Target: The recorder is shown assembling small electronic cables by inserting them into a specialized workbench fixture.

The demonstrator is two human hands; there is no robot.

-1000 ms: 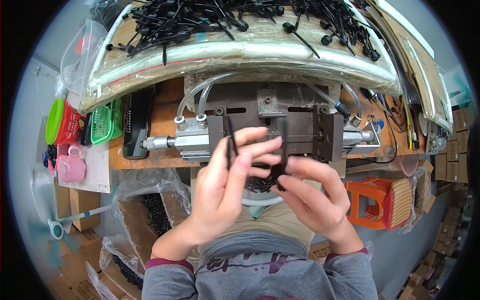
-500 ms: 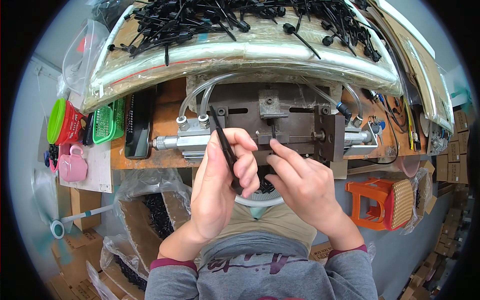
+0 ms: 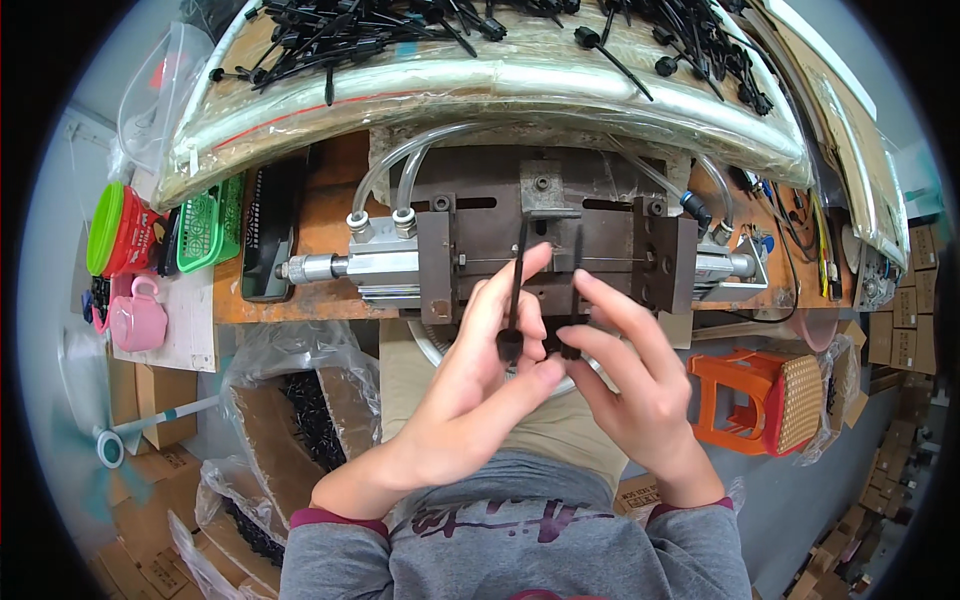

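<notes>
My left hand (image 3: 470,395) is closed on a thin black brush wand (image 3: 517,290), which stands nearly upright with its wide dark knob toward me. Between the fingertips of my right hand (image 3: 640,385) is a second black wand (image 3: 577,255), its thick end low and its slim bristled-looking tip pointing away. The two wands are side by side and apart. Both hands are over the near side of a dark metal fixture (image 3: 490,235). A small bracket (image 3: 543,182) is bolted at the fixture's middle, partly behind the wands.
Many black wands (image 3: 345,45) lie on a plastic-covered tray (image 3: 480,85) above the fixture. Air cylinders (image 3: 385,262) with clear hoses flank it. At the left are a green basket (image 3: 212,225) and pink cup (image 3: 138,318); an orange stool (image 3: 735,395) stands right.
My right hand has drawn back from the fixture's middle, now with a wand in its fingers. My left hand has moved right and its wand has turned more upright.
</notes>
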